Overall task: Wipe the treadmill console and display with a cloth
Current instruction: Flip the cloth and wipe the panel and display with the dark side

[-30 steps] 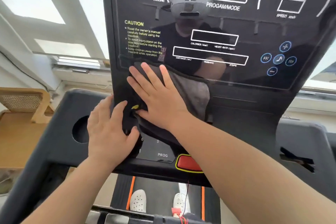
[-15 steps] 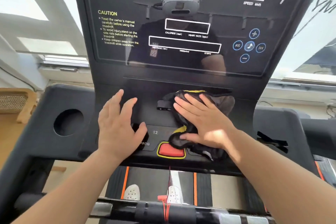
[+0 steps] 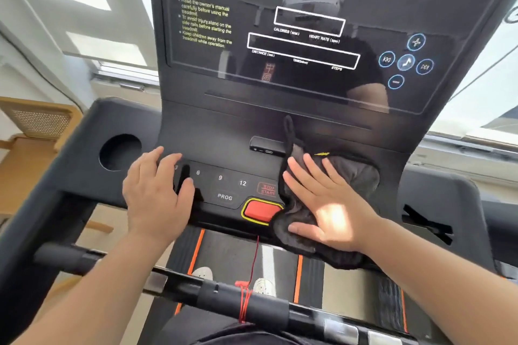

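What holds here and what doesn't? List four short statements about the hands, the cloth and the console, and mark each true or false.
1. The right hand presses flat on the dark grey fleecy cloth. True.
2. That cloth covers the glossy black display panel. False: it lies on the lower console, right of the red rectangular button.
3. The left hand holds a spray bottle. False: it rests bare on the left end of the keypad.
4. The round cup-holder hole lies left of the left hand. True.
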### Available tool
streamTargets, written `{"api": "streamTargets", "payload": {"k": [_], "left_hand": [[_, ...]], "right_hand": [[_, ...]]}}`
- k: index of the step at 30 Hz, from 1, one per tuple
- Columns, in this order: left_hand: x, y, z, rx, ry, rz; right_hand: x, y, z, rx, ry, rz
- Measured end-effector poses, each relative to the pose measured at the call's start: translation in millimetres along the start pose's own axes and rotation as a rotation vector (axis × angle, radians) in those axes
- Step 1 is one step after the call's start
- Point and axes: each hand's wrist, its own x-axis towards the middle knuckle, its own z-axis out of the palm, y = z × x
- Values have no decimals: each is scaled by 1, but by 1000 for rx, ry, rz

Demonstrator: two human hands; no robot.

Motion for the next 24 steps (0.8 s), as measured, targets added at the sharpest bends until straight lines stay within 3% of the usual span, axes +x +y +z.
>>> {"api": "streamTargets", "payload": {"k": [9, 20, 24], "left_hand": [[-16, -40, -21, -17, -46, -29], [10, -106, -45, -54, -85, 62], [9, -132, -53, -76, -38, 97]], "right_hand": [[79, -56, -25, 28, -135, -176], [174, -159, -31, 144, -173, 3], [206, -201, -33, 192, -141, 162]]}}
